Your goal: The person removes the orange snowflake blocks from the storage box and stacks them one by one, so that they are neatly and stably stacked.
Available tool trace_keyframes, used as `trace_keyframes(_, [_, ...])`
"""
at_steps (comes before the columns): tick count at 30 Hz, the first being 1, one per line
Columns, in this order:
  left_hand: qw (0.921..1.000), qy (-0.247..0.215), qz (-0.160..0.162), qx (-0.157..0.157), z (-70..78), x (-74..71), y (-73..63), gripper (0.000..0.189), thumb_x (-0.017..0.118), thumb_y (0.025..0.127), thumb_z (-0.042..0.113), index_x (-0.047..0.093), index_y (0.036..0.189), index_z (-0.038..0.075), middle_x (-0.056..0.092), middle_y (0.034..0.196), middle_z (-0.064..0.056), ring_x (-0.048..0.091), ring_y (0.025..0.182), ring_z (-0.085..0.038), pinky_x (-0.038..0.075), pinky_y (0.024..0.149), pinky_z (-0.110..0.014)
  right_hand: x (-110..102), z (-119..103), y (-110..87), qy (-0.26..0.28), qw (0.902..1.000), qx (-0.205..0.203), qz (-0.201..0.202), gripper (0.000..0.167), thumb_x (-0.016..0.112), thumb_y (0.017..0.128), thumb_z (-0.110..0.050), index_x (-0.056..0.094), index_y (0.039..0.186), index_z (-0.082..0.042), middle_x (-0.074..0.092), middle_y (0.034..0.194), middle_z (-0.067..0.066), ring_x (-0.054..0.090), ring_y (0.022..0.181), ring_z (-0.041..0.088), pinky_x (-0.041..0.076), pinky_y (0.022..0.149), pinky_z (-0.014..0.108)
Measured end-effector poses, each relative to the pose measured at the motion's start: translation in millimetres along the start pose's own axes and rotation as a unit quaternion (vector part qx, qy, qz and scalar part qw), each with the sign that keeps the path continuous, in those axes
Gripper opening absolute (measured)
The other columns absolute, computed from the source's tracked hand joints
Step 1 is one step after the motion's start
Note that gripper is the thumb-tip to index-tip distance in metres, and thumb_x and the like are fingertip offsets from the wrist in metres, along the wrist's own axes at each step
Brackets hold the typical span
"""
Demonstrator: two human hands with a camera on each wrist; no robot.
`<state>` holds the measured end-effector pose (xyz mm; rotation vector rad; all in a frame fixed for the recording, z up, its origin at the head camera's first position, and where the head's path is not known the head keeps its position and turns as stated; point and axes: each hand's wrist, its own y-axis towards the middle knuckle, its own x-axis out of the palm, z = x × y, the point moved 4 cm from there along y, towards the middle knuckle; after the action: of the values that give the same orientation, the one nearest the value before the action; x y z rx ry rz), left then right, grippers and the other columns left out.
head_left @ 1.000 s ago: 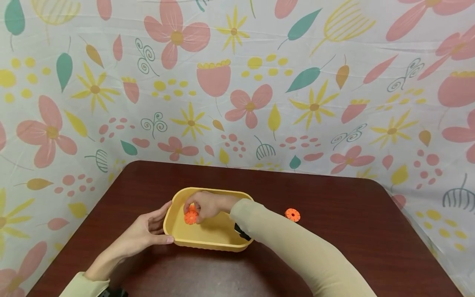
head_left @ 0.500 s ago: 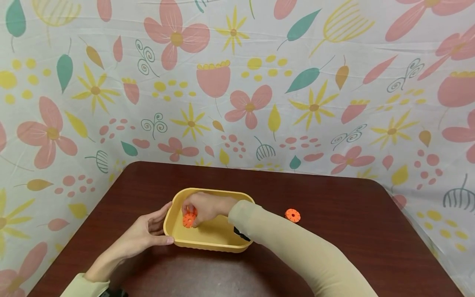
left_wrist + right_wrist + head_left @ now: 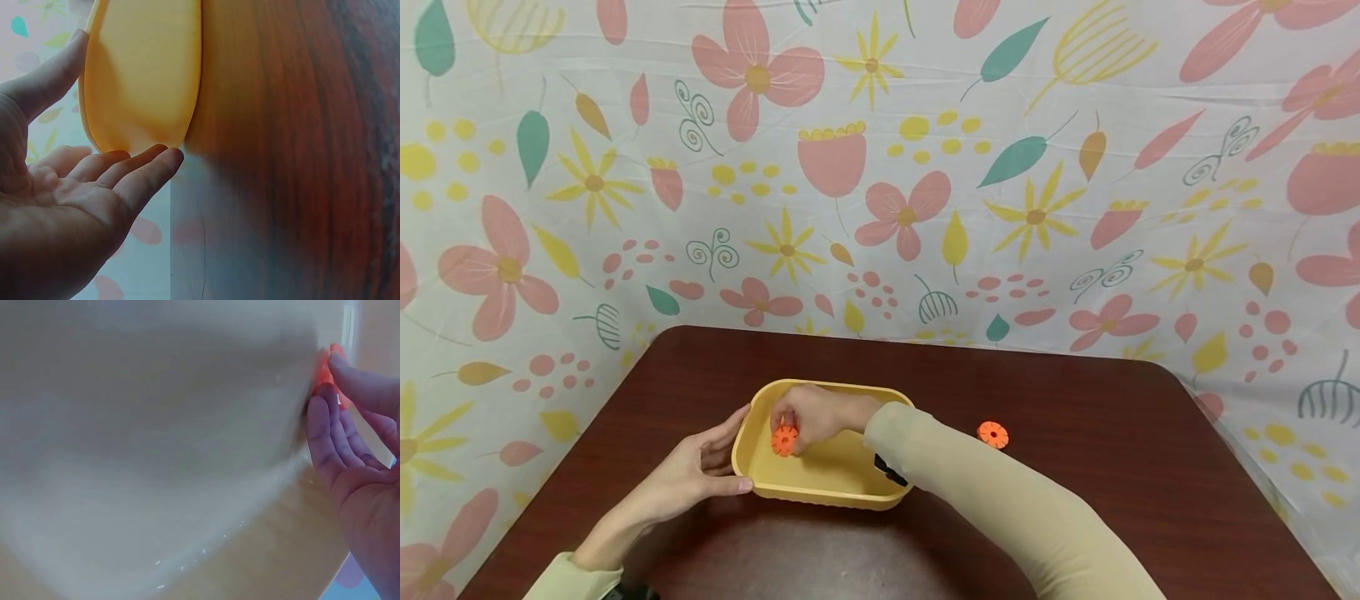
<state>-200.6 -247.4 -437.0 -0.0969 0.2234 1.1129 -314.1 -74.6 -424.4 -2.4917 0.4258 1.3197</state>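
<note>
A yellow plastic tub (image 3: 827, 471) stands on the table. My left hand (image 3: 681, 479) braces its left end, thumb at the near corner and fingertips farther back. In the left wrist view the fingers (image 3: 150, 178) are fairly straight against the tub's wall. My right hand (image 3: 820, 414) reaches inside and pinches an orange notched disc (image 3: 785, 442) near the left part of the tub. The right wrist view shows thumb and fingers on the orange disc (image 3: 324, 370), close to the wall. The disc's upper edge is partly hidden by the fingers.
Another orange notched disc (image 3: 993, 434) lies on the dark red-brown table (image 3: 1075, 467), right of the tub and just beyond the right sleeve (image 3: 1000, 492). A flower-patterned cloth (image 3: 880, 167) hangs behind the table.
My right hand and the orange disc shifted slightly left, then back right, inside the tub. The disc's face and centre hole show more clearly now. My left hand stays at the tub's end.
</note>
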Motion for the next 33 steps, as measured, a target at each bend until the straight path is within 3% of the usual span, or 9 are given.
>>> trace_keyframes(5, [0.9997,0.006,0.007,-0.023,-0.6,-1.0,-0.3,0.094,0.082,0.092,0.006,0.024,0.164,-0.007,0.025,0.165,-0.034,0.041,0.143,-0.05,0.054,0.1,-0.03,0,2,-1.2,0.011,0.9998,0.004,-0.014,0.034,0.091,0.078,-0.001,0.077,0.109,-0.002,0.07,0.092,0.002,0.058,0.08,0.007,0.051,0.073,0.015])
trace_keyframes(19, [0.9999,-0.003,0.001,-0.014,-0.7,1.4,1.5,0.096,0.083,0.091,0.007,0.022,0.164,-0.006,0.022,0.166,-0.032,0.037,0.144,-0.051,0.052,0.102,-0.032,-5,2,-6.2,0.047,0.9986,0.018,-0.014,0.037,0.094,0.075,0.0,0.075,0.106,-0.004,0.067,0.088,0.002,0.058,0.078,0.009,0.051,0.07,0.017])
trace_keyframes(26, [0.9997,-0.009,0.005,-0.024,-0.9,1.0,2.0,0.098,0.084,0.091,0.007,0.021,0.165,-0.005,0.02,0.167,-0.031,0.038,0.144,-0.051,0.054,0.1,-0.032,-22,-3,-15.5,0.07,0.9967,0.038,0.012,0.04,0.096,0.075,-0.002,0.075,0.108,-0.008,0.066,0.089,0.0,0.059,0.076,0.008,0.052,0.071,0.019])
trace_keyframes(33, [0.9994,-0.007,0.012,-0.033,-1.1,0.6,-0.2,0.097,0.084,0.091,0.007,0.022,0.165,-0.004,0.024,0.165,-0.033,0.042,0.142,-0.05,0.055,0.099,-0.032,-43,-16,-35.3,0.094,0.9949,0.018,0.031,0.038,0.093,0.078,0.0,0.075,0.11,-0.009,0.067,0.093,0.001,0.061,0.076,0.012,0.054,0.072,0.021])
